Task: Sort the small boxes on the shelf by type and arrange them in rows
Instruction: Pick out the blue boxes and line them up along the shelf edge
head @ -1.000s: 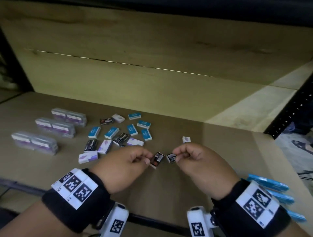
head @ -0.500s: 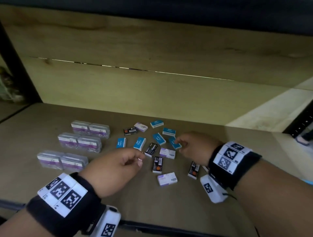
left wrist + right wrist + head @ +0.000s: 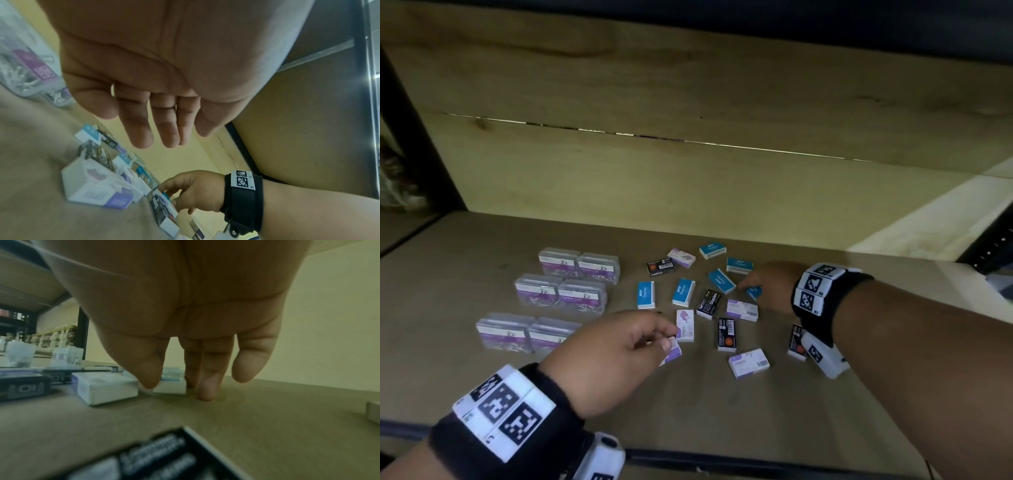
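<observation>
Small staple boxes lie scattered on the wooden shelf (image 3: 722,428): blue ones (image 3: 683,292), black ones (image 3: 726,334) and purple-white ones (image 3: 749,363). My right hand (image 3: 748,287) reaches into the far right of the cluster. In the right wrist view its thumb and index finger flank a blue box (image 3: 170,387) that still lies on the shelf, pinching its two ends. My left hand (image 3: 670,337) hovers over a purple-white box (image 3: 674,354) at the near left of the cluster. The left wrist view shows that hand (image 3: 174,138) with straight fingers, holding nothing.
Three pairs of clear plastic paper-clip cases (image 3: 561,293) stand in rows left of the cluster. A black box (image 3: 797,342) lies under my right wrist. The shelf's back wall (image 3: 688,192) rises behind, and a dark upright post (image 3: 417,144) stands at the left.
A second ago each hand held a black box near the front edge. Both black boxes now lie on the shelf. My right hand reached to the blue box; my left moved over the purple-white one.
</observation>
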